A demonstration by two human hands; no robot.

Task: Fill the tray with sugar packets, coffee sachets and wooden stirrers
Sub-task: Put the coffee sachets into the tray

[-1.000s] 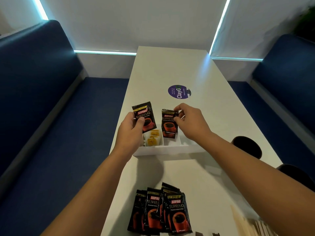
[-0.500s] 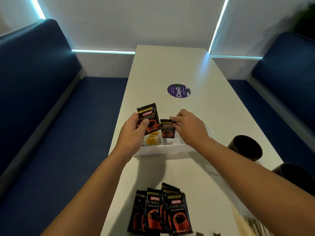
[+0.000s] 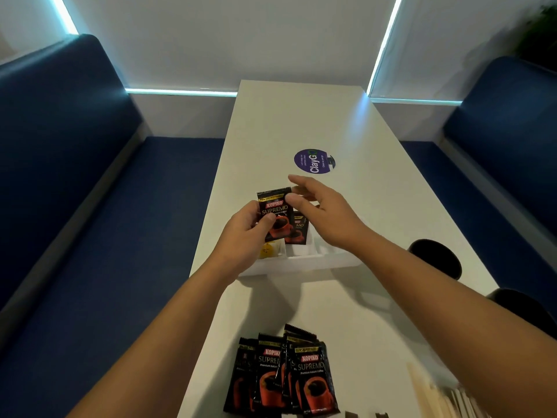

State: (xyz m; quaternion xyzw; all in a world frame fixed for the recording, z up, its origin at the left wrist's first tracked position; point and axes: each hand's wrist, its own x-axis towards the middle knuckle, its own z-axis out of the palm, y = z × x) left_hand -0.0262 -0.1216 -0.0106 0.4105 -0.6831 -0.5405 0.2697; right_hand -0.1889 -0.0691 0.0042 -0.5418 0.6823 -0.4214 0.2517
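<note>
Item: coffee sachet (image 3: 275, 217), black foil with red cup print, upright in my left hand (image 3: 241, 236), pinched at its lower edge between thumb and fingers, held just above the white tray (image 3: 301, 262). My right hand (image 3: 325, 215) is beside it with fingers spread and relaxed, holding nothing, its thumb tip at or touching the sachet's upper right corner; I cannot tell which. Handling, as I judge it: very light, thin and flat, with crimped stiff seams top and bottom and a softer powder-filled middle; the glossy film is likely a little slippery, so the sealed edges are the surest place to pinch, and a firm squeeze on the belly would only crease it. Not fragile, though a crimped corner could catch on a divider. Second sachet (image 3: 298, 230): standing on end in the tray's middle compartment, right behind the one I hold and under my right palm. Yellow sugar packets (image 3: 268, 250): in the compartment to the left of it, below my left hand, partly hidden. Stock: a fanned pile of sachets (image 3: 283, 375) on the surface near my forearms, well apart from the tray. Wooden stirrers (image 3: 434, 396): a pale blurred bundle below my right forearm, slim and rigid by the look, best taken several at once by the middle.
</note>
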